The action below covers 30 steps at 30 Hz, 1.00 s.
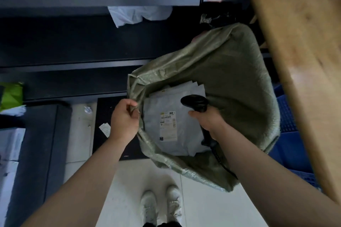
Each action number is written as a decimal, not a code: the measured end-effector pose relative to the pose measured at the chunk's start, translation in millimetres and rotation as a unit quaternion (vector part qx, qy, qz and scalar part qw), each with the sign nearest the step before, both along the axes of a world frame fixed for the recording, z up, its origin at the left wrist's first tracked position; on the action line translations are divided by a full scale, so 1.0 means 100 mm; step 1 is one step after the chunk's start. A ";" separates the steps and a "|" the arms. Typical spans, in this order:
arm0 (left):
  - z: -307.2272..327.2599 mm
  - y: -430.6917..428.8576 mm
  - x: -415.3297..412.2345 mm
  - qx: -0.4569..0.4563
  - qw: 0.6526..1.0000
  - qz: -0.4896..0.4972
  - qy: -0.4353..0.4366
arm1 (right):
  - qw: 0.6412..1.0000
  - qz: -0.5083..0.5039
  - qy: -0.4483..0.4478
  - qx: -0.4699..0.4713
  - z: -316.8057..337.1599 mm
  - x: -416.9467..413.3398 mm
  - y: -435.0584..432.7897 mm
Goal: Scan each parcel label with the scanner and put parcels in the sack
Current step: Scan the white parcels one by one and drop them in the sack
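While the green sack (230, 83) stands open on the floor, its rim is pinched by the left hand (124, 119), fingers curled round a fold of the fabric. A black scanner (196, 104) is gripped by the right hand (209, 120), held over the sack's mouth. Just below that hand, a grey parcel (171, 131) lies inside, label (168, 125) upward, atop others.

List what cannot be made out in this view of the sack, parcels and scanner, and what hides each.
Head view:
- Label on the top parcel: print too small and blurred.
- Lower parcels: only corners show under the top parcel; count unknown.
- Scanner: handle covered by the right hand; trigger hidden.
- Its cable: end hidden behind the right arm.
- Sack bottom: covered by parcels.
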<state>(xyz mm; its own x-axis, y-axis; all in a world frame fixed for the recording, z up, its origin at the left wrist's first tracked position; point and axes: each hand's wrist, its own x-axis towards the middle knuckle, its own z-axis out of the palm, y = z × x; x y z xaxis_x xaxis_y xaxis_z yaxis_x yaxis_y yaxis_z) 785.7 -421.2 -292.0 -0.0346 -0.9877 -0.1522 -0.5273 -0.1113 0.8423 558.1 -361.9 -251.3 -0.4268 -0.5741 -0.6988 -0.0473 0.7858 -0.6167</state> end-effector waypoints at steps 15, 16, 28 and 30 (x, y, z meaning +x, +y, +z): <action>1.98 1.00 -0.22 -0.165 0.895 -0.332 -0.249 | 0.990 -0.024 0.046 -0.134 2.03 0.23 1.56; 2.13 1.12 -0.27 -0.181 0.885 -0.352 -0.245 | 0.989 -0.033 0.051 -0.138 2.19 0.21 1.75; 3.69 2.68 -1.62 -0.345 0.779 -0.483 -0.201 | 0.954 -0.129 0.219 -0.163 3.63 -0.75 3.95; 3.82 2.92 -1.97 -0.369 0.765 -0.486 -0.204 | 0.944 -0.148 0.238 -0.175 3.74 -1.03 4.28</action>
